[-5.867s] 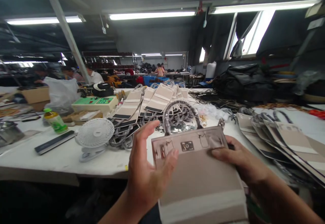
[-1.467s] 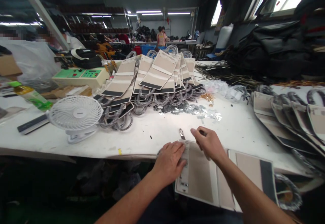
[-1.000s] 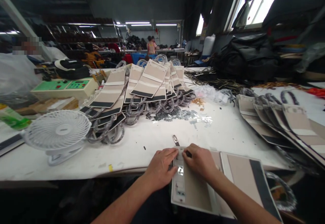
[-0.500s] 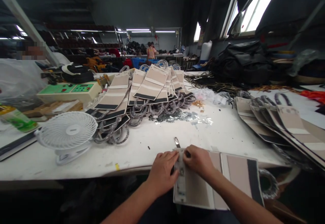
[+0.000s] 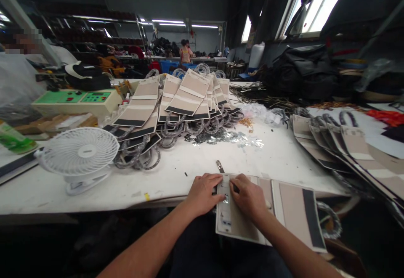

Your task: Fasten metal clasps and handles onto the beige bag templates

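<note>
Fingers of your left hand [image 5: 204, 191] lie flat and close together on the beige panel [image 5: 244, 227], at the far end of its left edge, with the thumb set apart from them; those of your right hand [image 5: 249, 196] are curled in just opposite, pinching a small dark piece [image 5: 235, 188] (mostly hidden by your grip, so you cannot tell what it is from here).

The panel lies opened out across the near edge of the white table [image 5: 167, 181], below both hands; along its left side runs a pale strip [image 5: 224, 229] with small metal fittings, one of them near your left thumb; a metal tab [image 5: 219, 166] sticks out past the far edge; at the right end you have a dark band [image 5: 312, 219], and beyond it a plastic-wrapped handle [image 5: 333, 224].

Ahead of you, silvery pieces [image 5: 221, 138] are scattered before a heap of similar panels [image 5: 189, 93], with gold bits [image 5: 247, 123] to the right; a white fan [image 5: 80, 152] stands to your left, in front of a green-faced control box [image 5: 75, 101]; more panels [image 5: 344, 143] overlap on your right.
</note>
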{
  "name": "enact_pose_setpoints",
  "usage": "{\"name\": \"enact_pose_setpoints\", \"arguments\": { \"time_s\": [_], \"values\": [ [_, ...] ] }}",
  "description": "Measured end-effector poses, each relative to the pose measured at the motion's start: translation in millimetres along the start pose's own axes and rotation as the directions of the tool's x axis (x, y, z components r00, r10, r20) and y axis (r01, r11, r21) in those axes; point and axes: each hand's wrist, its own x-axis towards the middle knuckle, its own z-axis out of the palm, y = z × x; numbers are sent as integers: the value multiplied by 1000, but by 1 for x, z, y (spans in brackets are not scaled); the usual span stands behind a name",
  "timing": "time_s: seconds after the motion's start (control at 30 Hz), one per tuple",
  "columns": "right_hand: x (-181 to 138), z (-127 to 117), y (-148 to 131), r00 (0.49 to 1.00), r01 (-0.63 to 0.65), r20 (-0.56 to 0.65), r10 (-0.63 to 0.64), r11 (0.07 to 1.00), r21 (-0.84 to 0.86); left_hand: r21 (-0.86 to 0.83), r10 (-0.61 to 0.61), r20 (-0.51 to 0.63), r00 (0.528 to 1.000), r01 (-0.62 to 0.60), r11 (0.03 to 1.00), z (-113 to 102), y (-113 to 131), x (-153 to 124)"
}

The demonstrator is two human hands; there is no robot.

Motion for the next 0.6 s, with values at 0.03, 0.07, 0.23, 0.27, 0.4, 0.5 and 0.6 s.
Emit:
{"name": "enact_pose_setpoints", "arguments": {
  "time_s": [0.03, 0.07, 0.23, 0.27, 0.4, 0.5, 0.6],
  "values": [
    [1, 0, 0, 1000, -8, -4, 8, 1000, 20, -14, -10, 12, 1000, 10, 1000, -1, -2, 2],
    [3, 0, 0, 1000, -19, -8, 19, 999, 43, -26, -20, 24, 1000, 20, 999, -1, -4, 5],
    [9, -1, 1, 997, -77, 4, 78, 987, 139, -59, -58, 55, 997, 61, 996, -4, -5, 11],
    [10, -2, 1, 997, -82, 6, 82, 986, 146, -56, -62, 55, 997, 65, 996, -4, -5, 12],
    [12, 0, 3, 999, -52, 13, 50, 991, 121, -15, -35, 49, 998, 36, 999, -3, -3, 11],
    [13, 3, 6, 1000, -2, 26, 0, 997, 72, 30, 6, 57, 998, -7, 1000, -2, -3, 11],
    [14, 5, 9, 998, 44, 51, -44, 999, 16, 70, 21, 72, 997, -26, 997, -2, -2, 10]
  ]
}}
